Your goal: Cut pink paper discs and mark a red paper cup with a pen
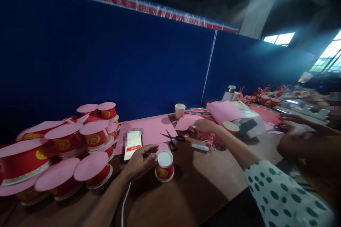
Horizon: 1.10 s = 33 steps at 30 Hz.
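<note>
My left hand (142,159) reaches in from the lower left, thumb and fingers slightly curled and apart, at the edge of a pink paper disc (162,147). Just right of these fingers stands a red paper cup (164,171), upside down, with a gold emblem and a white top. My right hand (205,127) stretches forward, its fingers closed at the right edge of a pink paper piece (186,122). Between my hands lie black-handled scissors (173,139), blades spread, and a white tube (199,147).
Several red cups with pink brims (94,133) crowd the left. A phone (133,145) lies on a pink sheet (151,127). A white cup (180,110) stands behind; another cup (231,127) is by my right forearm. At right, another person's hand (289,133) is near scissors. A blue partition (119,56) rises behind.
</note>
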Each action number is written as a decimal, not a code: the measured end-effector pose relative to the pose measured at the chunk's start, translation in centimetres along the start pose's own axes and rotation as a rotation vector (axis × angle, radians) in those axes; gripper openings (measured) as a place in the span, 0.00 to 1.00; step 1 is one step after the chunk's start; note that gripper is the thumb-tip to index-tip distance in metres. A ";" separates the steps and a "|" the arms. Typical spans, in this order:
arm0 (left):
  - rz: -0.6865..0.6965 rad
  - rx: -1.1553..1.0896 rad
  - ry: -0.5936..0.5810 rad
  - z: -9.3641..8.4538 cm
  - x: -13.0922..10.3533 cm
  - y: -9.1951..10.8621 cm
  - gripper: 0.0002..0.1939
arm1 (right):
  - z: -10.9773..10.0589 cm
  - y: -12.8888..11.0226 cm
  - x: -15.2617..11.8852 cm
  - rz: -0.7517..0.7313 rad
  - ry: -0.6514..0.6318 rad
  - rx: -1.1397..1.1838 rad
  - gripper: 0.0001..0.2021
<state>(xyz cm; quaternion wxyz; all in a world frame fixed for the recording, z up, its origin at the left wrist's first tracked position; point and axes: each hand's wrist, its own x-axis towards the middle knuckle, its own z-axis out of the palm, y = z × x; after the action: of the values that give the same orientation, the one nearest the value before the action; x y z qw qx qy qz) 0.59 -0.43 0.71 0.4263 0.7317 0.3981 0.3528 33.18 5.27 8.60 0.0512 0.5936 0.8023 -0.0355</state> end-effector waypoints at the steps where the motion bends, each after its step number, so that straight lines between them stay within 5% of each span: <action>1: 0.003 0.007 0.019 0.0 0.0 0.1 0.23 | -0.3 0.1 -0.2 -0.004 -0.001 0.009 0.12; 8: 0.015 0.050 0.101 0.0 0.2 0.6 0.19 | -1.4 -1.2 -1.2 -0.090 0.026 0.212 0.15; 21: -0.023 -0.397 0.277 -0.2 0.5 0.9 0.23 | 0.5 -13.9 0.0 -0.362 -0.042 0.881 0.11; 27: -0.012 -0.440 0.401 -0.5 0.7 0.4 0.19 | 0.1 -15.8 0.3 -0.391 -0.020 0.763 0.06; 33: 0.006 -0.460 0.365 -0.6 0.9 0.3 0.18 | 0.0 -16.4 0.6 -0.384 0.044 0.676 0.08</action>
<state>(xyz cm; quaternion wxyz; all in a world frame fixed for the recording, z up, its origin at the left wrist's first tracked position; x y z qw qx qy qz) 0.60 0.45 1.39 0.5014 0.5412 0.3757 0.5609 17.33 1.02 8.48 -0.1721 0.4168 0.8426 -0.2943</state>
